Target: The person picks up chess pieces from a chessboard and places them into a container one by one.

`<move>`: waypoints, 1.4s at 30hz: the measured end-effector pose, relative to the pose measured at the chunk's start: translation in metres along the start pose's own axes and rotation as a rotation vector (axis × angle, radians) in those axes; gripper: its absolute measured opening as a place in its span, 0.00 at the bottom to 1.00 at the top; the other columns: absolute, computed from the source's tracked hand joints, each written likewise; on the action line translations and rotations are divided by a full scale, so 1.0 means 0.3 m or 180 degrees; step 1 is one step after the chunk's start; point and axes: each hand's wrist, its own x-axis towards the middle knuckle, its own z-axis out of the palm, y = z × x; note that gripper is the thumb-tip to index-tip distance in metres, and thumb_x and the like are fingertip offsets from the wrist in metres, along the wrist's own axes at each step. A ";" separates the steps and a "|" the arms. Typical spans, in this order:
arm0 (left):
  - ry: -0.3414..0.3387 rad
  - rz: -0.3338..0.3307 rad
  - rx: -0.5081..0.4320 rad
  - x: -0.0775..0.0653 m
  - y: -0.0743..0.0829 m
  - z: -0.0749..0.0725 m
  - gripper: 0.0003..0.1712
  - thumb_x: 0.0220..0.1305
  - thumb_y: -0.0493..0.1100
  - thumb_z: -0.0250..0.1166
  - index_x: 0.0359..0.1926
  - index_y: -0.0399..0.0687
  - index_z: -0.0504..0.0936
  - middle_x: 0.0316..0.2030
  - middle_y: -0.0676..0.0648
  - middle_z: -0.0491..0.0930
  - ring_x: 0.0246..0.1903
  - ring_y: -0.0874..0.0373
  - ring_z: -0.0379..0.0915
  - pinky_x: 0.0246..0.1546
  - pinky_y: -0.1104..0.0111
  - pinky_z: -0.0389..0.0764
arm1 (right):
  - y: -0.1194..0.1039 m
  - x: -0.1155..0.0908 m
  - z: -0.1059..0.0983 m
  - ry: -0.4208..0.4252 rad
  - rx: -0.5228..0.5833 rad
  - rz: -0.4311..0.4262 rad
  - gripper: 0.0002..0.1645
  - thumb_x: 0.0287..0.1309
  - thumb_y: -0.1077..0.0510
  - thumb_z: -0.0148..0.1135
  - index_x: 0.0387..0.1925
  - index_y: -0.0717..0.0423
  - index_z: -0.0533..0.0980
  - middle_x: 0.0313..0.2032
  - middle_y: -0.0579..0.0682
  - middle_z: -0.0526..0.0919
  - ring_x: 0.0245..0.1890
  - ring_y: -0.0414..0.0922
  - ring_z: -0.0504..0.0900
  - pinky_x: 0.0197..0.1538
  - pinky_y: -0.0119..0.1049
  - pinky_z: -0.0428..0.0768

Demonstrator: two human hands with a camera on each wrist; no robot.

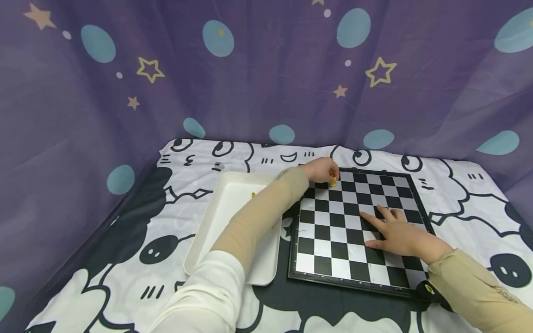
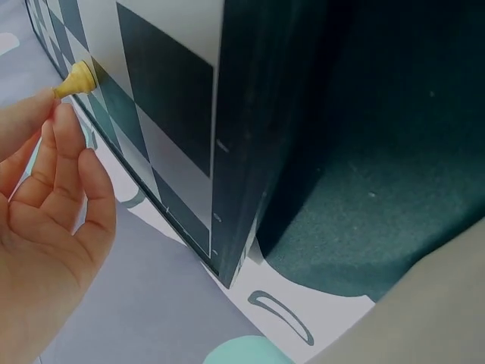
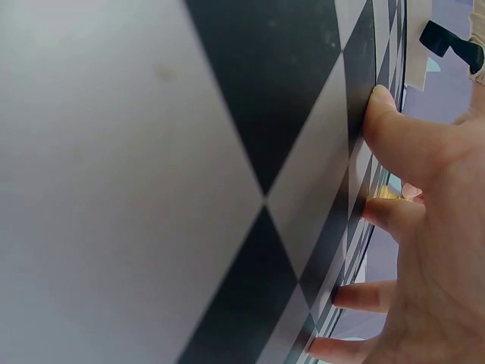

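Note:
My left hand [image 1: 321, 169] reaches over the far left part of a black-and-white chessboard [image 1: 337, 234]. Between thumb and fingertips it pinches a small yellow chess pawn [image 1: 333, 183]. In the left wrist view, the pawn [image 2: 81, 78] has its wide base against the board's squares, and the thumb and fingers hold its narrow end. On the right half of the board lies my right hand [image 1: 395, 235], fingers spread. The right wrist view shows this hand's fingertips [image 3: 350, 296] touching the board's surface, with nothing held.
Left of the board is a white tray [image 1: 202, 233], partly hidden under my left forearm. A small yellow piece [image 1: 253, 194] shows inside it. A cloth [image 1: 125, 296] with black-and-white cartoon faces covers the table. Behind hangs a purple curtain [image 1: 266, 83] with stars and blue spots.

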 end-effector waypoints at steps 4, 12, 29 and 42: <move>0.0008 -0.0017 -0.0035 -0.011 0.006 -0.009 0.06 0.65 0.38 0.60 0.39 0.42 0.83 0.36 0.50 0.79 0.33 0.62 0.69 0.37 0.75 0.70 | 0.000 -0.001 0.002 0.0019 0.0005 -0.0021 0.51 0.50 0.26 0.54 0.69 0.48 0.59 0.65 0.70 0.52 0.61 0.76 0.54 0.45 0.69 0.71; 0.0091 -0.0013 -0.0018 -0.026 0.027 -0.054 0.09 0.65 0.37 0.59 0.42 0.42 0.83 0.40 0.47 0.81 0.38 0.60 0.73 0.42 0.73 0.72 | 0.003 0.000 -0.001 -0.0024 -0.0010 0.0018 0.51 0.50 0.25 0.54 0.69 0.48 0.59 0.65 0.70 0.52 0.61 0.76 0.53 0.45 0.69 0.70; 0.0037 0.0078 0.0031 -0.097 0.068 -0.131 0.11 0.67 0.39 0.58 0.46 0.41 0.81 0.42 0.47 0.80 0.38 0.59 0.69 0.43 0.72 0.71 | 0.006 -0.002 0.001 -0.0028 0.0017 0.0055 0.51 0.49 0.26 0.55 0.69 0.47 0.59 0.65 0.70 0.52 0.61 0.75 0.53 0.45 0.70 0.70; 0.0006 0.0333 0.0160 -0.200 0.081 -0.153 0.09 0.66 0.39 0.59 0.44 0.42 0.82 0.40 0.48 0.81 0.38 0.60 0.73 0.44 0.72 0.72 | 0.006 0.003 0.000 -0.0043 -0.0012 0.0032 0.52 0.49 0.24 0.53 0.69 0.47 0.58 0.65 0.70 0.51 0.61 0.76 0.53 0.44 0.70 0.70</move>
